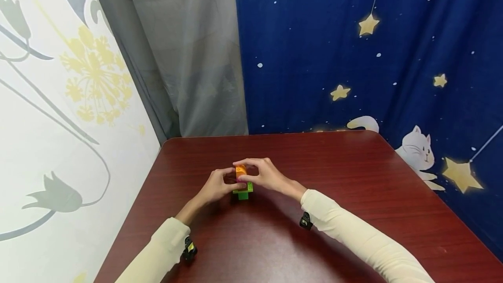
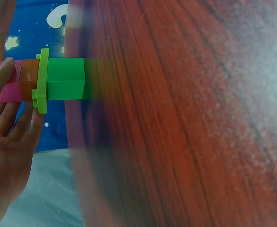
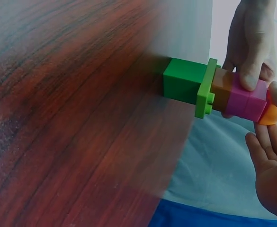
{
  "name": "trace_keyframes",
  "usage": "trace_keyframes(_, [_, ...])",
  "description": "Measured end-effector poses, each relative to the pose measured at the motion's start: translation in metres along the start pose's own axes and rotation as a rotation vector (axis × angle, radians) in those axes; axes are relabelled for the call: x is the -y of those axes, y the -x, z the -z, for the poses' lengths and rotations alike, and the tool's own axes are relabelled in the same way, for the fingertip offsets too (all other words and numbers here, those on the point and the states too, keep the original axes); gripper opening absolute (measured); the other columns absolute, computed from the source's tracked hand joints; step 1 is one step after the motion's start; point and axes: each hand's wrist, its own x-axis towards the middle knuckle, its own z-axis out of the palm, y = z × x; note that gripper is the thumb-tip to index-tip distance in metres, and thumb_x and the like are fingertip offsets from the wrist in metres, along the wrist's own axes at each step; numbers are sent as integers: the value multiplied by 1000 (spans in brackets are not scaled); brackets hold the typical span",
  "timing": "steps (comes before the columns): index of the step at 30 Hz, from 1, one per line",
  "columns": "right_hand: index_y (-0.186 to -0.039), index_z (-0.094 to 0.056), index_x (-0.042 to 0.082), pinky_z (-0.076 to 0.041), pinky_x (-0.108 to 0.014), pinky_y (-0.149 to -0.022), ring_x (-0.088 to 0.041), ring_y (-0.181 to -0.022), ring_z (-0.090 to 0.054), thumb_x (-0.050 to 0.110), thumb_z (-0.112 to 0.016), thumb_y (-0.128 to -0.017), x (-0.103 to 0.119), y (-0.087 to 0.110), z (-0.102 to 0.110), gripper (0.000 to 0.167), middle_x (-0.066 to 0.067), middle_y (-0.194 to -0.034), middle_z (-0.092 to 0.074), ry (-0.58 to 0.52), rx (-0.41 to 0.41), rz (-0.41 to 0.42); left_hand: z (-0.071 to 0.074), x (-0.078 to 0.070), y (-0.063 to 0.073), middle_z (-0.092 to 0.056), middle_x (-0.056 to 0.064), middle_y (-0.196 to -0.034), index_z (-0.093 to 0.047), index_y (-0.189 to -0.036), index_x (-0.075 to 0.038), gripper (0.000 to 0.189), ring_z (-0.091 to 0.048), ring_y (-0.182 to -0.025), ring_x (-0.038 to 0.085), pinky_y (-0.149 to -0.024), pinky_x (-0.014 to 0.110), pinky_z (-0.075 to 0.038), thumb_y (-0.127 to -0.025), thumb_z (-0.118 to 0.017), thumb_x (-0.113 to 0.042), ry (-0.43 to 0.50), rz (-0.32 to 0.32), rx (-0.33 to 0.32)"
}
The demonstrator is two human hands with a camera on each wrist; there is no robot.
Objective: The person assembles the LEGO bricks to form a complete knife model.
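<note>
A stack of toy building blocks stands upright on the table between both hands. At its base is a green block (image 3: 182, 80), topped by a wider lime plate (image 3: 206, 92) with studs. A brown block (image 3: 221, 85) and a pink block (image 3: 246, 98) sit above that. An orange block (image 1: 241, 171) with a rounded side tops the stack. My left hand (image 1: 215, 185) grips the stack around the pink block, thumb on the near face. With thumb and fingers, my right hand (image 1: 269, 175) holds the orange block from the right.
The dark red wooden table (image 1: 251, 239) extends around the stack. A white patterned wall (image 1: 118, 160) rises along its left side. Grey and blue curtains (image 1: 298, 56) hang behind the far edge. Small black cameras are strapped at both wrists.
</note>
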Motion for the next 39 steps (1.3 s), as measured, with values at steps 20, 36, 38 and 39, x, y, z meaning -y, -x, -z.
trace_keyframes(20, [-137,-69,20,-54,-45,-99,-10,-118,-65,21,-80,-94,-16,8,-12,45,6,-131,-71,-98,-80,62,3,-1,-2,-76,6,-109,-74,-120,-10,39,-74,-98,20,-85,38,-60,-87,-87,-27,-38,-45,5])
trace_keyframes(36, [-138,-66,6,-59,-33,-87,-23,-109,-71,5,-80,-90,-15,18,-17,50,-9,-126,-70,-240,-120,63,-4,-4,0,-74,8,-118,-69,-128,-7,44,-73,-104,18,-90,38,-59,-90,-84,-23,-58,-43,54])
trace_keyframes(38, [-137,-66,5,-59,-32,-88,-23,-110,-71,4,-80,-90,-15,20,-14,49,-10,-127,-70,-234,-115,56,-6,-6,-2,-74,9,-119,-68,-129,-6,44,-73,-105,19,-90,37,-59,-91,-84,-19,-41,-51,71])
trace_keyframes(39, [-138,-66,5,-59,-31,-88,-23,-111,-71,5,-80,-90,-15,20,-12,49,-9,-128,-70,-227,-111,54,-7,-6,-3,-74,10,-120,-68,-129,-5,44,-73,-106,20,-90,37,-59,-90,-84,-18,-36,-59,74])
